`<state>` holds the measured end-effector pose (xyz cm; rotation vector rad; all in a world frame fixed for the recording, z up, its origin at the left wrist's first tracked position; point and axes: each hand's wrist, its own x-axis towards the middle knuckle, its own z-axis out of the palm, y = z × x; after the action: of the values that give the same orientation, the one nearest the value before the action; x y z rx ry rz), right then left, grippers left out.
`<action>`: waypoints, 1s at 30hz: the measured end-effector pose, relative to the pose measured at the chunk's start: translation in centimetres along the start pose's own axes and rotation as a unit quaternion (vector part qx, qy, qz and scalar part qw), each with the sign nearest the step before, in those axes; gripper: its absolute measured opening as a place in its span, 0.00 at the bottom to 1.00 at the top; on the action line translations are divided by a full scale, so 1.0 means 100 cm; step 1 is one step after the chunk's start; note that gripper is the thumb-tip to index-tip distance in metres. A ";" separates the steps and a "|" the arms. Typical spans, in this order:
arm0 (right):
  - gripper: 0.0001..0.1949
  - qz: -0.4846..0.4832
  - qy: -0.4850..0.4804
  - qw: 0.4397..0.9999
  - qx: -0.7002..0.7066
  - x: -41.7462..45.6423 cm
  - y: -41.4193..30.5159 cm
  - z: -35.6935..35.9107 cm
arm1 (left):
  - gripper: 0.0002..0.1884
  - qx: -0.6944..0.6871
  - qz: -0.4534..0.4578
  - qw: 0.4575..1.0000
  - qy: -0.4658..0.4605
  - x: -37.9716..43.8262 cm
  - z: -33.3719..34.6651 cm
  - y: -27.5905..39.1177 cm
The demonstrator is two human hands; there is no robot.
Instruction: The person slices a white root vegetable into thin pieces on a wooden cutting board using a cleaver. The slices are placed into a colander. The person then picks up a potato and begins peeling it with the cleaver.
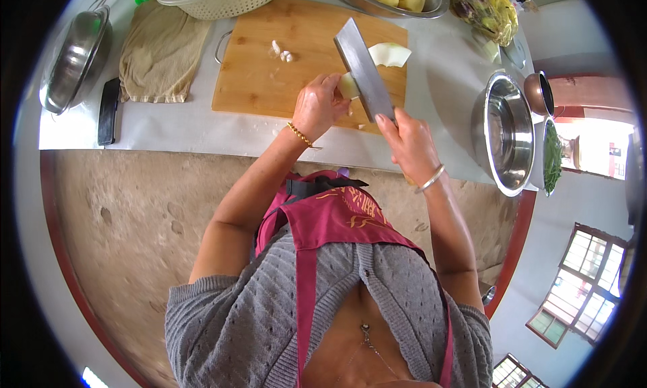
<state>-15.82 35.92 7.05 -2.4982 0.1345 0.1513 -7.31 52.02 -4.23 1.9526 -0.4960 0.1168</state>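
My left hand (318, 102) grips a pale, whitish-green chunk of vegetable (348, 86) above the near part of a wooden cutting board (252, 87). In my right hand (412, 140) is the handle of a cleaver. Its broad steel blade (365, 67) slants away over the board, right against the chunk's right side; whether it has cut in, I cannot tell. Beyond the blade, a curved pale slice of vegetable (390, 54) lies at the board's right edge. A few small white pieces, apparently garlic cloves (286, 57), rest left of centre on the board.
Behind the board stand a plastic colander (227, 6) and a steel bowl (432, 11) of peeled potatoes. A cloth (159, 59), phone (108, 112) and steel basin (76, 59) lie left. Rightward are another steel basin (508, 135), chopped greens (552, 158) and bagged vegetables (485, 14).
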 end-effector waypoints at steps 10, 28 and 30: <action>0.11 -0.084 0.182 0.965 0.171 -0.028 -0.010 -0.030 | 0.21 0.225 -0.049 0.960 -0.159 0.008 -0.025 0.048; 0.13 0.054 0.070 0.966 0.244 -0.054 0.025 -0.009 | 0.26 0.259 0.101 0.941 -0.193 0.027 -0.025 0.020; 0.13 0.057 0.055 0.965 0.249 -0.051 0.024 -0.010 | 0.26 0.275 0.083 0.943 -0.166 0.022 -0.020 0.020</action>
<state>-21.09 33.70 7.12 -1.9950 0.3203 0.0209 -5.87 52.43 -0.99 2.4910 -0.9287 0.0303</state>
